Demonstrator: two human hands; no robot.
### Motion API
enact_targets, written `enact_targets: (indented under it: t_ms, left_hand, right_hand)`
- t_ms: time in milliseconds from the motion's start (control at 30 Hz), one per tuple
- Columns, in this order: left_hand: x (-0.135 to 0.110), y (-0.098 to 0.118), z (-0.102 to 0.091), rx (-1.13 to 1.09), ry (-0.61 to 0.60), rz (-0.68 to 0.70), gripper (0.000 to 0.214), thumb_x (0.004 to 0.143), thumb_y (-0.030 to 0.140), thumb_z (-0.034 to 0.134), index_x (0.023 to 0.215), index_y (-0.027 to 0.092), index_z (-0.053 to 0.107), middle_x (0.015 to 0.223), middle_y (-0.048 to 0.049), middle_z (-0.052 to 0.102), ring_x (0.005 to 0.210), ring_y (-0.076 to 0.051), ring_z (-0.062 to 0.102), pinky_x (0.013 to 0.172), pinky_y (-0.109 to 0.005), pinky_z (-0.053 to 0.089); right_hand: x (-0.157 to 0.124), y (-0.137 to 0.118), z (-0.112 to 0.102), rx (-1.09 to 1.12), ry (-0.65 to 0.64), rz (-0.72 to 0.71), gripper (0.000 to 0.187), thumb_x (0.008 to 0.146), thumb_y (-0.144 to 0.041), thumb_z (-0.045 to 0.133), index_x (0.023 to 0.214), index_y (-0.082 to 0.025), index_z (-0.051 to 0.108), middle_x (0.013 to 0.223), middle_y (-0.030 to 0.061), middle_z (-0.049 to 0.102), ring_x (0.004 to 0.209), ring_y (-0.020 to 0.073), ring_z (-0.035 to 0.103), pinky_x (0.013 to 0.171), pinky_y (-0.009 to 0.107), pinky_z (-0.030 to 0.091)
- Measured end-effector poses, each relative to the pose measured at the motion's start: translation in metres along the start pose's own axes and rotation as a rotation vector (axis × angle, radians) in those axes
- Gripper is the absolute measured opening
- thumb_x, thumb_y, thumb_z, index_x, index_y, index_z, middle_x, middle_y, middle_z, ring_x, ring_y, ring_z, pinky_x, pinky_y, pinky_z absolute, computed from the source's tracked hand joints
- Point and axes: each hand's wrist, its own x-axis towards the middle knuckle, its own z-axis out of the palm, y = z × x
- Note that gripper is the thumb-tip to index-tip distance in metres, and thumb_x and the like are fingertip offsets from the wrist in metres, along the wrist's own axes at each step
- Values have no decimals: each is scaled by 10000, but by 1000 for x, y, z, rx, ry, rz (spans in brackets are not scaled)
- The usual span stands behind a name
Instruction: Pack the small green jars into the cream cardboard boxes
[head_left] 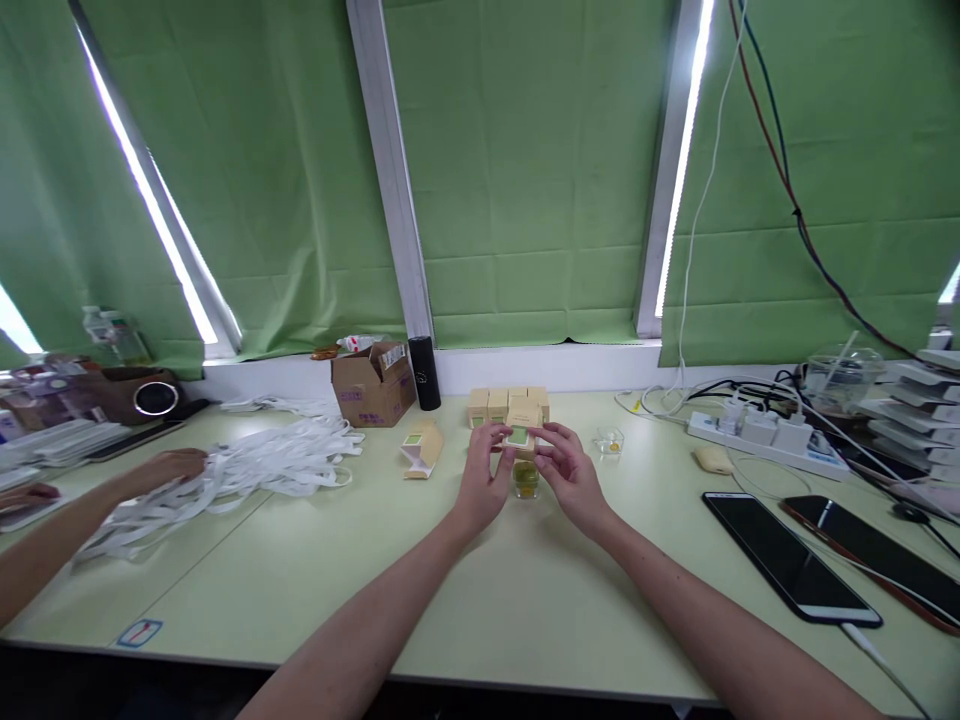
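Note:
Between the fingertips of both hands is a small kraft paper box with a green square on it. My left hand pinches its left side and my right hand its right side. Just below the box, a small glass jar with yellow-green contents stands on the table. Several similar kraft boxes stand in a group behind my hands. To the left lies an unfolded kraft box with an open end. A small clear glass or plastic piece sits to the right.
Another person's hand touches a heap of white straps on the left. A cardboard carton and a black cylinder stand at the back. Right are a power strip, cables and two phones, one a white-edged phone.

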Motion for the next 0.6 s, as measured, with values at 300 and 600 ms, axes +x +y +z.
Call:
enact_targets:
  t_ms: [300,600]
  left_hand:
    - [4,3,-4,115,120,118,374,989,395,603,1340,270,633,1419,-145,582,1405,-334,447,1204,-552,330]
    - [10,-10,-8,-68,234,-86,513,854,402,777,1296,244,570,1198,-91,666,1129,-268,610,1004,-405,463]
  right_hand:
    - [-14,-13,3,-312,-187,-189,533,1013,-391,590,1537,-402,496,1743,3,197,1603,316,228,1277,575,281]
    - [-18,-23,8,-402,-328,-363,632,979,-172,533,1570,-361,415,1647,26,438,1539,277,388,1290,615,245]
